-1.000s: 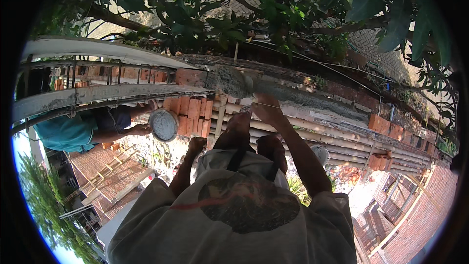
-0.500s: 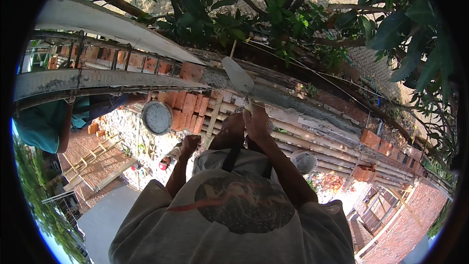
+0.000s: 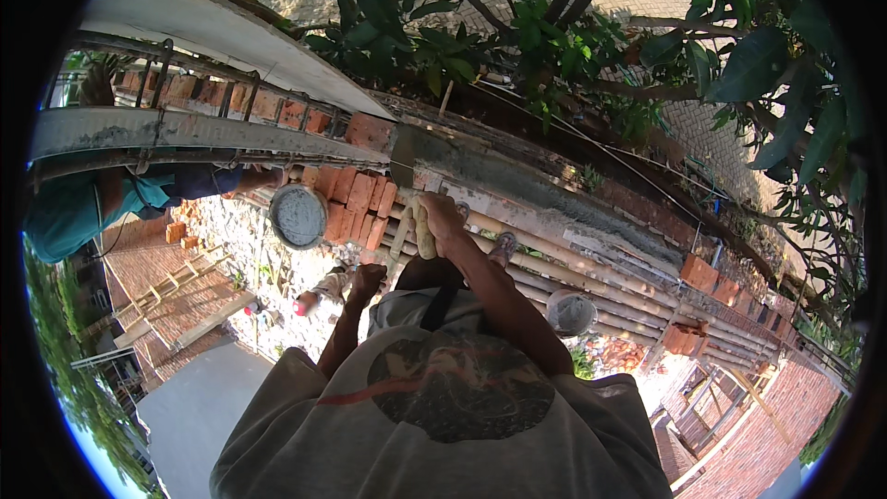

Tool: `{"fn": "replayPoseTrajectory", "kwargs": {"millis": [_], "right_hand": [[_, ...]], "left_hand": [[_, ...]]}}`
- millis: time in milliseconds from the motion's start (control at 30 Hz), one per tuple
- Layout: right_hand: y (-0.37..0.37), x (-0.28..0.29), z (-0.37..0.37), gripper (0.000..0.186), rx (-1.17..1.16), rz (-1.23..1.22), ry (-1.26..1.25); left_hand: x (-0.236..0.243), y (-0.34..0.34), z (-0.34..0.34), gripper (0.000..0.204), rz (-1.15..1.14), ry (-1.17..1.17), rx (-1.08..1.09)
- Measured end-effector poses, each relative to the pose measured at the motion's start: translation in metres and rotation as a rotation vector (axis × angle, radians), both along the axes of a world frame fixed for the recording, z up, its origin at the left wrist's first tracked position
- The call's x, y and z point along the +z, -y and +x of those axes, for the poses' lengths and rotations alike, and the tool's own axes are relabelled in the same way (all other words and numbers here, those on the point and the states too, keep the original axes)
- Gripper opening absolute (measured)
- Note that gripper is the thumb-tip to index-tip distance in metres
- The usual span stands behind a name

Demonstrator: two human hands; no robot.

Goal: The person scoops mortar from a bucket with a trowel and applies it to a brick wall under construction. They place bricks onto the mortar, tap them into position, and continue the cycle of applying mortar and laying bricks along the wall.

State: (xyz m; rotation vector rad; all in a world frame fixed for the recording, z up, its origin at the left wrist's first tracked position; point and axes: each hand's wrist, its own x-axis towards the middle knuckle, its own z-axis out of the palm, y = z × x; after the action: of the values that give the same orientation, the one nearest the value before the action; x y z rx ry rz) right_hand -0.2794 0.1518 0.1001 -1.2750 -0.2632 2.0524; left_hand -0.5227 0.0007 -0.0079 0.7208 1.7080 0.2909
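My right hand [image 3: 445, 220] is closed round the pale handle of a trowel [image 3: 404, 155]. Its blade, dark on the side I see, lies over the left end of a strip of wet grey mortar [image 3: 517, 183] along the wall top, close to an end brick [image 3: 370, 130]. Lower and to the left, my left hand [image 3: 370, 280] is closed in a fist; whatever it may hold is hidden. Stacked red bricks [image 3: 356, 196] and a round bucket of grey mortar [image 3: 297, 216] are beyond my left hand.
Bamboo poles [image 3: 554, 263] run beneath me, with a second bucket [image 3: 571, 312] at right. Steel rebar [image 3: 152, 102] and a pale slab edge [image 3: 231, 32] extend left. A co-worker in a teal shirt [image 3: 65, 217] is at far left. Leafy branches [image 3: 554, 46] overhang the far side.
My right hand has moved left and nearer with the trowel, whose blade has turned from its pale face to a dark one. My left hand has shifted slightly right. The co-worker has moved a little.
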Motion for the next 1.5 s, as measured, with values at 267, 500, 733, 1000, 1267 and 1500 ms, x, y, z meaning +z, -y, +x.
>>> {"fn": "replayPoseTrajectory", "kwargs": {"millis": [267,500,733,1000,1267,1500], "right_hand": [[-0.024,-0.027,-0.024,0.026,0.356,0.391,0.527],[0.01,-0.038,0.003,0.019,0.488,0.796,1.206],[0.051,0.024,0.098,0.021,0.902,0.694,1.334],[0.018,0.028,0.098,0.031,0.717,0.625,1.547],[-0.053,-0.015,0.034,0.034,0.768,0.971,1.615],[-0.01,0.002,0.043,0.03,0.816,1.128,1.591]], "left_hand": [[0.001,0.007,-0.017,0.035,-0.024,-0.041,0.009],[-0.008,-0.009,-0.003,0.035,0.098,0.017,-0.092],[-0.015,-0.021,0.013,0.034,0.146,0.102,-0.088],[-0.015,-0.016,0.015,0.032,0.11,0.077,-0.096],[-0.005,-0.009,0.003,0.031,0.142,0.031,-0.009],[-0.027,0.012,0.001,0.031,-0.017,-0.009,0.118]]}}
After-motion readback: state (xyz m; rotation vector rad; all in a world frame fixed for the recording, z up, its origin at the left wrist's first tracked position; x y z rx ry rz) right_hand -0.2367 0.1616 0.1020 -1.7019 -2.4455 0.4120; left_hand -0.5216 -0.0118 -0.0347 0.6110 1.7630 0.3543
